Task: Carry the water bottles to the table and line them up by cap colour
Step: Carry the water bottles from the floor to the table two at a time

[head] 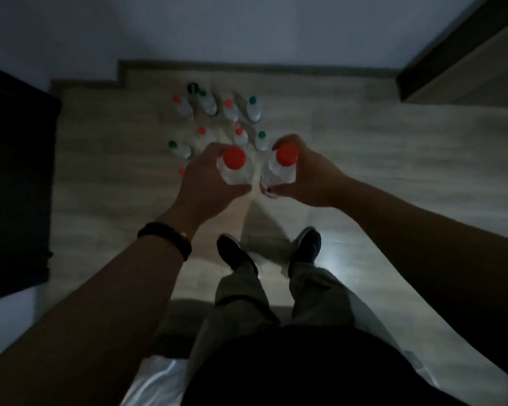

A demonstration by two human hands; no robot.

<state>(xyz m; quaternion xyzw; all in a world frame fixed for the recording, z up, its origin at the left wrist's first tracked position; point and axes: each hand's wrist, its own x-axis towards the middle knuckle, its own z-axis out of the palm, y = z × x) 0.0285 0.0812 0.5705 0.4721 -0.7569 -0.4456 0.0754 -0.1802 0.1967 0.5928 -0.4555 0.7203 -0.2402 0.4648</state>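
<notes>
I stand over a cluster of clear water bottles on the pale floor. My left hand (206,183) grips one bottle with an orange-red cap (234,159), held upright above the floor. My right hand (305,174) grips a second orange-red-capped bottle (286,155) right beside it. Beyond my hands stand several more bottles, some with red caps (228,104) and some with green caps (252,100). One green-capped bottle (179,148) lies tilted at the left. A small red cap (181,171) peeks out by my left wrist.
A dark piece of furniture (15,186) fills the left side. A wooden-edged panel (464,54) juts in at the upper right. A pale wall with a stepped skirting (247,67) runs behind the bottles. My two dark shoes (235,250) stand on the floor below my hands.
</notes>
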